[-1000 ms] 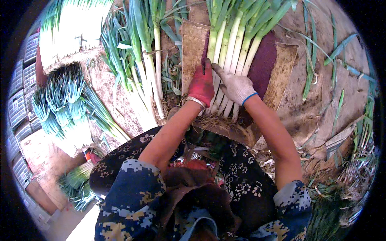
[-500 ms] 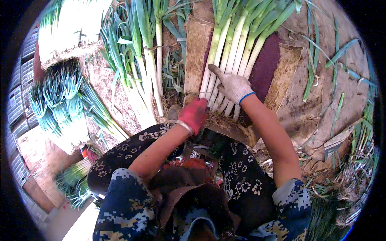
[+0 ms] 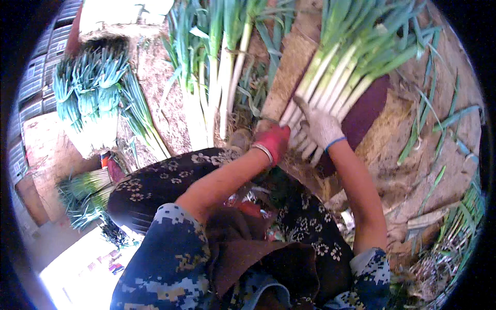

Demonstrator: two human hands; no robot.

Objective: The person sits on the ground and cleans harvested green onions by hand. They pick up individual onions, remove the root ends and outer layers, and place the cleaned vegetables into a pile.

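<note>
A bunch of large green onions [image 3: 341, 77] lies fanned before me, white stalks toward me and green leaves away. My left hand [image 3: 273, 142], in a red glove, is closed at the root end of the leftmost stalks. My right hand [image 3: 323, 126], in a white knit glove with a blue cuff, lies across the stalks just right of it. Its thumb and forefinger are apart around some stalks; the other fingers are mostly hidden. Under the bunch is a dark maroon cloth [image 3: 369, 111] on a board [image 3: 290, 72].
More loose green onions [image 3: 225, 77] lie to the left of the bunch. Stacked, trimmed bundles [image 3: 88, 103] stand farther left, beside grey crates [image 3: 32, 77]. Cut leaves [image 3: 413, 134] are scattered on the right, with a heap of onion scraps [image 3: 447, 248] at the lower right.
The view has swung, so the bunch and both hands appear farther right, with the bunch more slanted. My right hand's outstretched finger now points more upward; both hands stay at the stalks' lower ends.
</note>
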